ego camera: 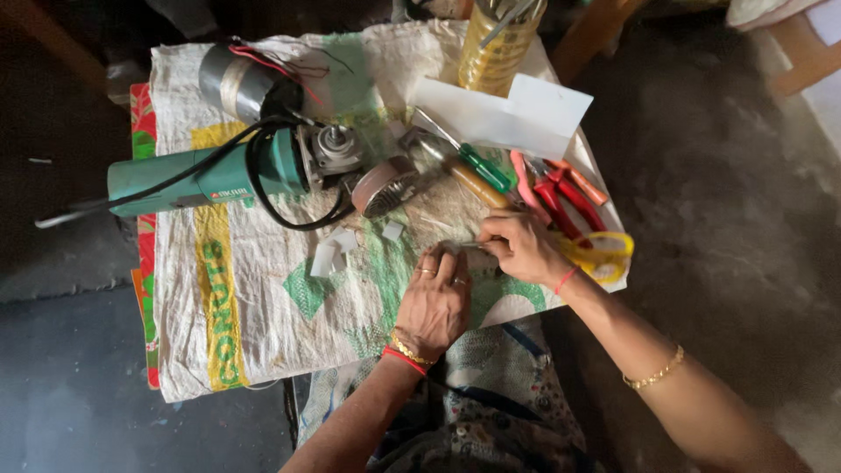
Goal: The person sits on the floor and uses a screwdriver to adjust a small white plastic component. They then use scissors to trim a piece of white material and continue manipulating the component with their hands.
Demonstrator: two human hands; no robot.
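Head view: the left hand (434, 302) presses flat, fingers together, pinning a small pale piece (473, 250) to the woven sack (254, 307), so the right hand (521, 245) can pinch its far end. Just right lie red pliers (561, 197) and yellow scissors (604, 254); far left sits a green angle grinder (210, 175), its black cord (289, 219) looping near paper scraps (333, 254).

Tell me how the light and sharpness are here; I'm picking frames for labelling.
Head view: the sack-covered table is lit evenly and sharp; the floor around it falls into dark shadow; the white paper is bright, near glare; the small thing between the left hand and right hand is too small to tell.
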